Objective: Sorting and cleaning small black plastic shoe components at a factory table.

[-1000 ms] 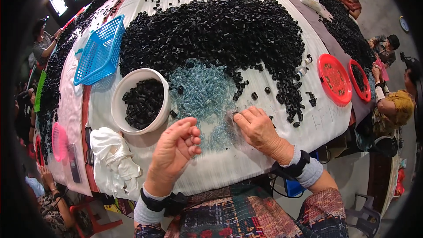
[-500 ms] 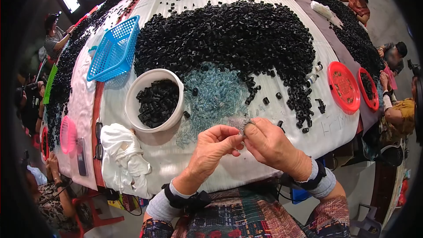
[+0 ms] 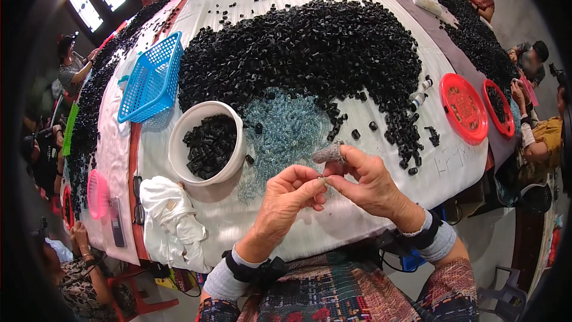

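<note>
Hands meet nr ctr of my head-cam view: left hand (image 3: 293, 195) has thumb + index pinched on a tiny piece (image 3: 322, 177), too small for me to ID; right hand (image 3: 372, 185) has its thumb tip right up at it, but I can't tell if it grips too. Grey finger cover (image 3: 328, 154) on R index. Tiny piece is held above the surface (image 3: 333, 226), nr the clear bits (image 3: 287, 124).

L to R: pink basket (image 3: 98, 195), then dark phone-like slab (image 3: 117, 229) & eyeglasses (image 3: 139, 206). Blue basket (image 3: 159, 92) sits farther back; white cloth (image 3: 171, 217) lies crumpled toward the near edge. Next I see a white tub (image 3: 234, 162) w/ black pcs (image 3: 208, 146) inside, clear bits spread just R of it. Black heap (image 3: 298, 50) lies behind the bits, touching them; loose pcs (image 3: 373, 126) in front. Far R: red tray (image 3: 448, 102), small bits in it.
</note>
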Demonstrator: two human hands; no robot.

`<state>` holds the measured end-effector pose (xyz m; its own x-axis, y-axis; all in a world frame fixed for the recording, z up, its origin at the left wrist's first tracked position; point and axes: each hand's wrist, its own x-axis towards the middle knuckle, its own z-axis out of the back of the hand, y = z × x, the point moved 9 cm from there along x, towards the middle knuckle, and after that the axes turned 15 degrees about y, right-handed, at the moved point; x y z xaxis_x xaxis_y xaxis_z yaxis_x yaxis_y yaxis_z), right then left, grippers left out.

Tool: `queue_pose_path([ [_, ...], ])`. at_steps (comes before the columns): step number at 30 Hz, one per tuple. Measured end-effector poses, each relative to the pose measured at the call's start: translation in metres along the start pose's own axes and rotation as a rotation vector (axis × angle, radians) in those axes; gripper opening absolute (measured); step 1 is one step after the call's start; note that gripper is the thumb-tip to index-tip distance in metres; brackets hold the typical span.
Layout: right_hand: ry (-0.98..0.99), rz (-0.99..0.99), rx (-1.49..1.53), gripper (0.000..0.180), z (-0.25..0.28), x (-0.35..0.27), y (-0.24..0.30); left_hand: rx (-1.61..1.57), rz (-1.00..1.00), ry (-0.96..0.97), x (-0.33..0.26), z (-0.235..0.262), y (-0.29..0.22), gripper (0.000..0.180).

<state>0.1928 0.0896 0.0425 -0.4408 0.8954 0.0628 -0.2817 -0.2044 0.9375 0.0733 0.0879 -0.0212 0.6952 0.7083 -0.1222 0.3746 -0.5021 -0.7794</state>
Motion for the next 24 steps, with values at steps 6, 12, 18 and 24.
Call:
queue_pose_path([
  [6,-0.059,0.017,0.135,0.02,0.0,-0.002,-0.01,-0.041,0.025,0.014,0.002,-0.002,0.009,0.015],
  [12,-0.097,0.036,0.11,0.025,0.004,-0.005,-0.013,-0.163,0.055,0.031,0.009,0.0,0.019,0.018],
  [18,-0.066,-0.05,-0.233,0.028,0.005,-0.007,-0.026,-0.221,0.019,0.007,0.011,0.009,0.023,0.012],
  [24,-0.11,0.059,-0.204,0.023,0.002,-0.006,0.001,-0.233,-0.004,-0.049,0.009,0.012,0.023,0.013],
])
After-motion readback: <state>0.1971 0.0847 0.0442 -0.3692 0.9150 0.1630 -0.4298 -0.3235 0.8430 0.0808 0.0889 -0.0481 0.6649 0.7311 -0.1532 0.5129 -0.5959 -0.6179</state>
